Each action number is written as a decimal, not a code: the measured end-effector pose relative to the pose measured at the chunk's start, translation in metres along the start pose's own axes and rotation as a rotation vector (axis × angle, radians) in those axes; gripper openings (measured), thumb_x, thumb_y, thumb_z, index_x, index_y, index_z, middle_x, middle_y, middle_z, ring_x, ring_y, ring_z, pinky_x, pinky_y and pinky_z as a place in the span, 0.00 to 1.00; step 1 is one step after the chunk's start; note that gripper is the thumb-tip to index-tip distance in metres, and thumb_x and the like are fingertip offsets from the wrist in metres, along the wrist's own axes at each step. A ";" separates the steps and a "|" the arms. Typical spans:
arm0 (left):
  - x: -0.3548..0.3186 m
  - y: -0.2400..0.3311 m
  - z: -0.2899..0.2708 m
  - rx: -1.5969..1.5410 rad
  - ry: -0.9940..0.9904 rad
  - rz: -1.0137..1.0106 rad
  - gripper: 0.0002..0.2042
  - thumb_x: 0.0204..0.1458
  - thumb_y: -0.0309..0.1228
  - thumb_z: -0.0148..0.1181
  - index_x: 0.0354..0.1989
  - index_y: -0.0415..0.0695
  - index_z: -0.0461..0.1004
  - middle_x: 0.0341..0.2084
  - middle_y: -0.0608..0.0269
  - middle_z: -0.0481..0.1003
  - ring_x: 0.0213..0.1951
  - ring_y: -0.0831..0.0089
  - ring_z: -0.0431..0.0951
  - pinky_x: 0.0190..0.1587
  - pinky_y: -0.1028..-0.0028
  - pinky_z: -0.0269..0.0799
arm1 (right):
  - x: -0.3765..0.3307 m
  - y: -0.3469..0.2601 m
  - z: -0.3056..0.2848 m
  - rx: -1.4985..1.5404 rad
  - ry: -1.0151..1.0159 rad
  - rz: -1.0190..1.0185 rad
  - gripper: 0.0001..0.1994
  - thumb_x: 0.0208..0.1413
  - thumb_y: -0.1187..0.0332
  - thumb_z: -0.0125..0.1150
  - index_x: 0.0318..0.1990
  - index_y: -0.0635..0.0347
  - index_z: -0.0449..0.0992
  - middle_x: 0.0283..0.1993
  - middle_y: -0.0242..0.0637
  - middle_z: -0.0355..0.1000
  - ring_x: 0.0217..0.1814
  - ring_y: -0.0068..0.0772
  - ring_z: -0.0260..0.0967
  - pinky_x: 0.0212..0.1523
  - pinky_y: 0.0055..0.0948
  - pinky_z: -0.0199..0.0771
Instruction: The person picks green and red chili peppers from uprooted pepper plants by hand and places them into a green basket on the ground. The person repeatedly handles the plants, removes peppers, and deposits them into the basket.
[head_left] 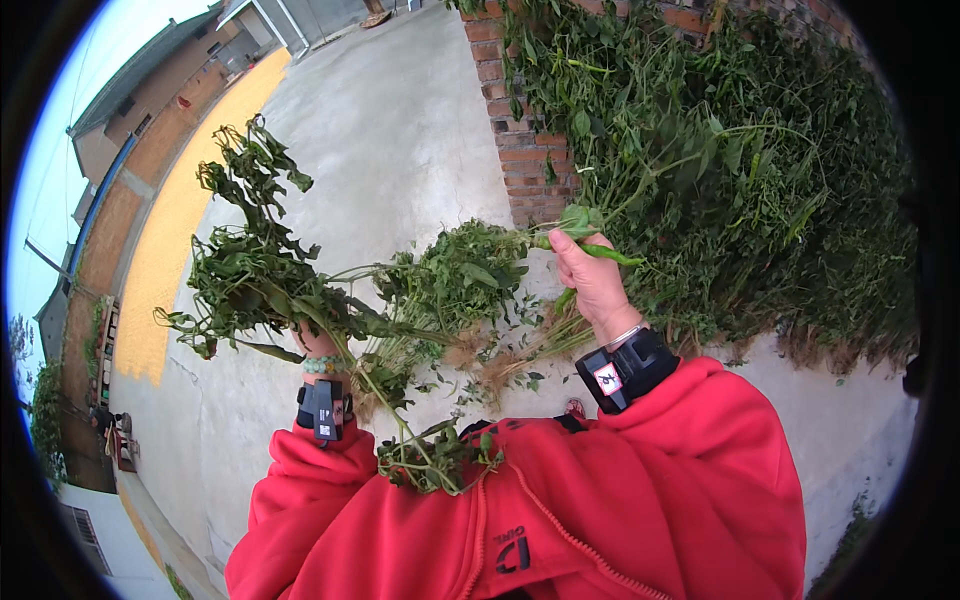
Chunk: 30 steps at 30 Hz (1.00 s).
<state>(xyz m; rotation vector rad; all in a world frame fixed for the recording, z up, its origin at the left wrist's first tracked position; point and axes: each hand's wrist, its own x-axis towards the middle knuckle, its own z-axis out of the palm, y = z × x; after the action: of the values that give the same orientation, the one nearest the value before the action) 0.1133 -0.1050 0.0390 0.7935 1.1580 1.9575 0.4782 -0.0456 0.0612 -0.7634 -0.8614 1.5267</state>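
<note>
My left hand (315,343) is raised at the left, mostly covered by the drooping leaves of an uprooted chili pepper plant (250,280) that it holds up. One leafy stem of this plant hangs down in front of my red jacket. My right hand (592,283) is closed, thumb on top, around green chili peppers (615,255); one pepper sticks out to the right and another tip shows below the fingers. A green leaf (580,220) stands just above the thumb. Below and between my hands, more pulled plants (460,280) lie on the concrete with their roots toward me.
A large heap of chili plants (740,200) leans on a brick wall (525,150) at the right. Loose leaves (490,380) are scattered on the concrete near my feet. A long strip of yellow grain (190,200) is spread along the left, with low buildings (150,80) beyond.
</note>
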 end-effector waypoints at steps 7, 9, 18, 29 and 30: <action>-0.001 -0.017 -0.013 0.381 -0.116 0.123 0.15 0.56 0.32 0.41 0.50 0.42 0.65 0.42 0.59 0.72 0.41 0.69 0.73 0.42 0.72 0.72 | -0.004 -0.014 0.007 0.409 -0.165 0.229 0.08 0.57 0.64 0.53 0.33 0.57 0.66 0.35 0.35 0.69 0.24 0.16 0.58 0.15 0.13 0.52; -0.003 -0.017 -0.008 0.508 -0.095 0.139 0.15 0.54 0.35 0.45 0.46 0.42 0.67 0.37 0.62 0.72 0.35 0.71 0.73 0.33 0.74 0.70 | -0.005 -0.015 0.014 0.299 -0.253 0.201 0.07 0.57 0.65 0.52 0.34 0.59 0.66 0.37 0.36 0.70 0.25 0.16 0.60 0.15 0.12 0.53; -0.004 -0.019 0.034 -0.086 -0.449 -0.304 0.26 0.52 0.48 0.45 0.48 0.35 0.66 0.44 0.47 0.72 0.45 0.58 0.73 0.51 0.63 0.67 | 0.019 -0.009 0.079 -0.100 -0.422 0.281 0.09 0.60 0.65 0.47 0.43 0.59 0.65 0.47 0.43 0.69 0.37 0.21 0.71 0.14 0.10 0.49; 0.001 -0.045 0.030 0.175 -0.753 -0.111 0.22 0.50 0.31 0.55 0.54 0.42 0.63 0.48 0.60 0.69 0.49 0.67 0.70 0.51 0.68 0.67 | 0.070 0.095 0.096 -0.590 -0.277 -0.131 0.18 0.41 0.83 0.51 0.44 0.59 0.70 0.34 0.47 0.70 0.37 0.51 0.67 0.37 0.34 0.67; -0.006 -0.048 0.038 -0.232 -0.682 -0.426 0.20 0.50 0.27 0.54 0.53 0.42 0.63 0.47 0.61 0.70 0.50 0.68 0.70 0.51 0.70 0.67 | 0.075 0.097 0.088 -0.712 -0.360 -0.195 0.18 0.42 0.82 0.52 0.44 0.60 0.69 0.35 0.49 0.70 0.37 0.52 0.66 0.38 0.34 0.67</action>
<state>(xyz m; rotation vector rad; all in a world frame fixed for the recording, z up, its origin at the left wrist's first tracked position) 0.1597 -0.0760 0.0107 0.9005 0.6087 1.2816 0.3451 0.0135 0.0237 -0.8789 -1.7467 1.1890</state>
